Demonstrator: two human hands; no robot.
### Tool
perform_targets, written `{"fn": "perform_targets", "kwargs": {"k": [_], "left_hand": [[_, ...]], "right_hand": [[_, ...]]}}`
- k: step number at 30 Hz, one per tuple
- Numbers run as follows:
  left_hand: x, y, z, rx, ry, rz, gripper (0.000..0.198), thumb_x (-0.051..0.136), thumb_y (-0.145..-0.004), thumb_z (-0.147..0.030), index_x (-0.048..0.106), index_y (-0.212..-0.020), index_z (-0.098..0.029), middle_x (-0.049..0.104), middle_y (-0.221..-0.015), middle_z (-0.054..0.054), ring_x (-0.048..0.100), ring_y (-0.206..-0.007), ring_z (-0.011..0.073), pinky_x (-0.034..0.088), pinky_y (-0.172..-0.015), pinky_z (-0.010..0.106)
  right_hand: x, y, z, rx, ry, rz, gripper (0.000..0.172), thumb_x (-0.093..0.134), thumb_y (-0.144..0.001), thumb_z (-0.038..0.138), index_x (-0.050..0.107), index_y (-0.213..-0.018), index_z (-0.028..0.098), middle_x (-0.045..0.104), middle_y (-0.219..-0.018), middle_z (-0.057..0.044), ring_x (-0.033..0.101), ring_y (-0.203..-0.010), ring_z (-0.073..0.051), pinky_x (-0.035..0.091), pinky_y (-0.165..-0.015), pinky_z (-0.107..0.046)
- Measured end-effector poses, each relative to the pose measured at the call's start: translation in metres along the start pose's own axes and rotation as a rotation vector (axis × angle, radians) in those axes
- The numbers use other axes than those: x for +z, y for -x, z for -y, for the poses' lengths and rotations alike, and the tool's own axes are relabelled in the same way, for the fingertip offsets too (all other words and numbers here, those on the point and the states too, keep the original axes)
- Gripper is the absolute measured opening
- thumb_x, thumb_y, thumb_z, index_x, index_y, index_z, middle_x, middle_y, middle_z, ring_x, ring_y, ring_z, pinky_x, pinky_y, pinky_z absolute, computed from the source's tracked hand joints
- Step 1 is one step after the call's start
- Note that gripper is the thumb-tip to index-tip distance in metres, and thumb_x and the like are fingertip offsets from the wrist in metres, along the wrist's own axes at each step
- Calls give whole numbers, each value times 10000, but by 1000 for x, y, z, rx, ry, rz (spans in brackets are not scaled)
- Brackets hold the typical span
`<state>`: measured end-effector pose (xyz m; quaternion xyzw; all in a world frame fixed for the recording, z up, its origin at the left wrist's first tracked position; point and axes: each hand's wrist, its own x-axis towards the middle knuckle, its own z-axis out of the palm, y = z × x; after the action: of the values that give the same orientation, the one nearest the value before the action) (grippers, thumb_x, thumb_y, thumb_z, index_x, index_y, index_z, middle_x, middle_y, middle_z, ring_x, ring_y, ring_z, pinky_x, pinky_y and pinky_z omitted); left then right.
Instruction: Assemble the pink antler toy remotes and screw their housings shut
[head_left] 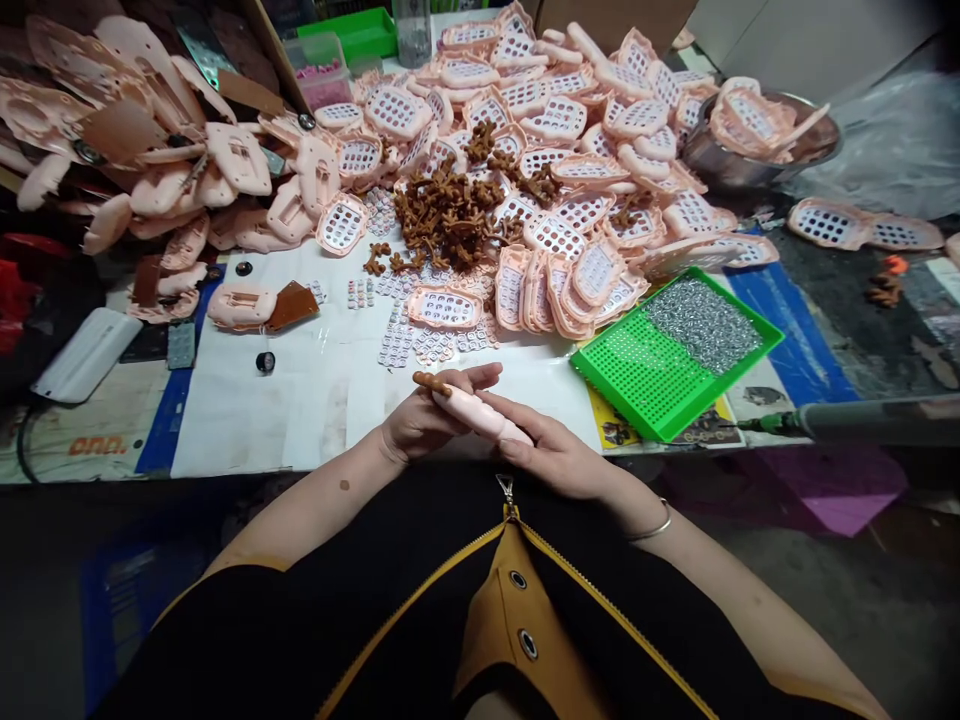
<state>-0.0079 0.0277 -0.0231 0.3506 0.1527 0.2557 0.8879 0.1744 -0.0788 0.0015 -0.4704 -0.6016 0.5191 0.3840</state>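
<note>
the pale pink moulded plastic piece [480, 415] is smooth with a soft sheen, its tip a rougher brown plastic. the heaped pink plastic shells [397, 112] share that smooth, satin surface, while the brown plastic sprues [446, 215] look knobbly and dull. to the right, the green plastic tray [637, 375] is glossy and holds glittering metallic-looking beads [703, 322]. far right, a polished steel bowl [720, 165] gleams beside crinkled clear plastic sheeting [885, 150]. matt white paper [240, 420] lies on the worktop. nearest, the black cloth top [420, 600] is matt, with a shiny metal zip pull [505, 490].
</note>
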Motion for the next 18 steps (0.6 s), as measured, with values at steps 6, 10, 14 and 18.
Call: {"fn": "perform_targets", "kwargs": {"k": [6, 10, 14, 18], "left_hand": [[7, 1, 6, -120, -83, 32, 386, 822, -542, -78, 712, -884, -217, 605, -1331, 55, 457, -1343, 300, 383, -1092, 419], [7, 1, 12, -137, -33, -70, 700, 779, -536, -36, 644, -1187, -256, 542, -1413, 58, 415, -1382, 281, 314, -1149, 402], [5, 0, 15, -90, -11, -152, 678, 725, -562, -38, 631, -1204, -236, 573, -1374, 69, 466, -1341, 252, 271, -1176, 390], [6, -1, 12, -52, -27, -204, 564, 689, -600, -67, 658, -1147, -204, 644, -1264, 82, 584, -1197, 244, 324, -1139, 418]], "right_hand": [[7, 10, -5, -58, 110, -8, 642, 520, -946, 474, 337, -1508, 224, 436, -1532, -117, 428, -1412, -264, 377, -1145, -478], [8, 31, -6, -127, 443, -178, 670, 515, -947, 322, 226, -1548, 255, 476, -1503, -118, 494, -1365, -256, 453, -1101, -456], [10, 70, -22, -69, 774, -448, 758, 532, -894, 247, 163, -1555, 244, 575, -1396, -158, 678, -1120, -291, 599, -890, -441], [20, 99, -47, -17, 1009, -692, 737, 524, -887, 238, 176, -1535, 188, 717, -1112, -185, 729, -665, -261, 612, -550, -377]]}}
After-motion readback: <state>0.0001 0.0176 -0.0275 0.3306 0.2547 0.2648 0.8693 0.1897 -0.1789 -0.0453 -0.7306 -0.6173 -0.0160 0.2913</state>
